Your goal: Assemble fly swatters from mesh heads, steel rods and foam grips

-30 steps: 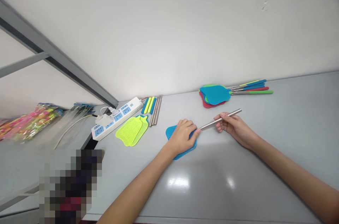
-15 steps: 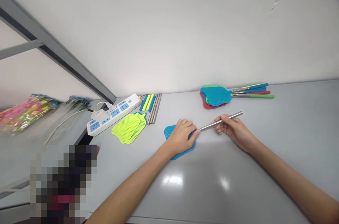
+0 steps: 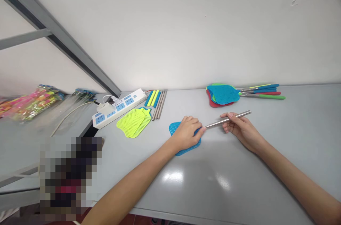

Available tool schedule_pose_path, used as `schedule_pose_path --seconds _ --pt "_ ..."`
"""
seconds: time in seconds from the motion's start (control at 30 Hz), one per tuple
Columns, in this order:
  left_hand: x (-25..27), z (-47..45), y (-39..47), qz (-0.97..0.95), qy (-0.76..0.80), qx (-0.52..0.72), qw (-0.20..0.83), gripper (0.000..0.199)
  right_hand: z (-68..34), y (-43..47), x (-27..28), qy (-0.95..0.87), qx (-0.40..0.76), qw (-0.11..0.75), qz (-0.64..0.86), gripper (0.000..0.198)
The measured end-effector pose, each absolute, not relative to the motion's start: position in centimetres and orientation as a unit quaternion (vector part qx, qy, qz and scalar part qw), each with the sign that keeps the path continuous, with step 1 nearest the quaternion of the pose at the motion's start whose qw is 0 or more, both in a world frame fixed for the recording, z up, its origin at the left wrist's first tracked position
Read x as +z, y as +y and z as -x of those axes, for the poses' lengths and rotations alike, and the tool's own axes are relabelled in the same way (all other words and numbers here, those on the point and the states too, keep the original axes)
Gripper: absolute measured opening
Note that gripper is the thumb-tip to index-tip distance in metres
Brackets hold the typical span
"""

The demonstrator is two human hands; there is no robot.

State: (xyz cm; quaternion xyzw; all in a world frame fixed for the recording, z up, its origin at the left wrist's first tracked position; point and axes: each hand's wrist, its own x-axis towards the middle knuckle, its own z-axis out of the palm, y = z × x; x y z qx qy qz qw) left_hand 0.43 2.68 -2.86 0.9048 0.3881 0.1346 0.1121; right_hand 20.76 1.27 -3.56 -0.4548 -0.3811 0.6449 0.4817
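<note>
My left hand (image 3: 188,132) is closed over a blue mesh fly swatter head (image 3: 183,151), lying on or just above the grey table; the fingers hide much of it. A silver metal tube (image 3: 217,123) runs from beside my left thumb to the right, tilted slightly upward. Its left end meets the neck of the swatter head, but the joint is hidden by my thumb. My right hand (image 3: 241,129) pinches this tube near its right part between thumb and fingers.
Yellow-green swatter heads (image 3: 133,122), foam grips (image 3: 152,98) and loose metal tubes (image 3: 160,106) lie left, beside a white power strip (image 3: 119,108). Several assembled fly swatters (image 3: 226,94) lie by the wall (image 3: 181,40). Plastic-bagged goods (image 3: 39,104) and a blurred-out area (image 3: 71,179) are farther left.
My view has shifted, so everything appears a little farther right, and most of it slightly higher. Both hands keep their hold on the swatter head and the tube, with little visible movement.
</note>
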Motion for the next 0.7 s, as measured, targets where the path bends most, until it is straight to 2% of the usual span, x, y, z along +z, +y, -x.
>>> schedule_pose_path --seconds 0.7 --pt "-3.16 -0.38 2.53 -0.902 0.390 0.145 0.116 0.032 -20.78 1.04 -3.32 -0.388 0.639 0.472 0.467 0.028"
